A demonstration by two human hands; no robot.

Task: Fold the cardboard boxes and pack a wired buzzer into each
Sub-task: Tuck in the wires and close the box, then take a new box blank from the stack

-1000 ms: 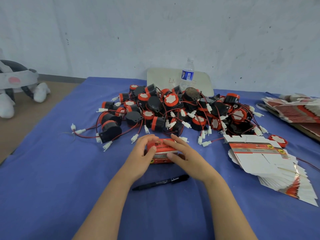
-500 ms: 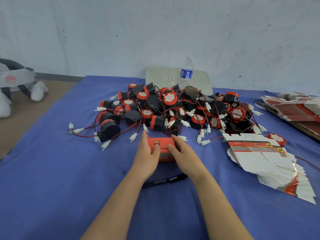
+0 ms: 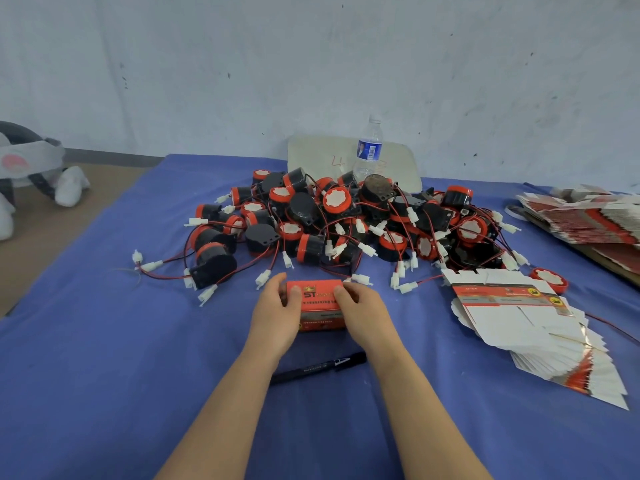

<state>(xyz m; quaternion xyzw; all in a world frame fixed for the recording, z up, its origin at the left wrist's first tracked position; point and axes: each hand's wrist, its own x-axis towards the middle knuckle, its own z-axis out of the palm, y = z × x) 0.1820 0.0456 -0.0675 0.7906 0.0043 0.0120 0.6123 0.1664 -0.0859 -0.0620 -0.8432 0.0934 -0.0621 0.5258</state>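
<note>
**Two hands, one folded box: head view**

One red box, folded into shape, sits on the blue cloth in the middle of the table. Two hands hold it. The left hand grips its left end and the right hand its right end, with both thumbs lying on the printed top face and the fingers curled around the ends.

Just beyond the box lies one heap of wired buzzers, black bodies with red caps, too tangled to count. Their white connectors reach almost to the box's far edge. One loose red cap lies at the right fringe of the heap.

There are two stacks of flat box blanks. The fanned stack is near the right hand, and the second stack is at the table's right edge.

One black pen lies between the forearms, near the box. One water bottle stands behind the heap, in front of a white board.

The cloth's left edge runs diagonally, with the floor and one plush toy beyond it. Uncovered cloth spreads to the left of the left forearm and across the near side.
</note>
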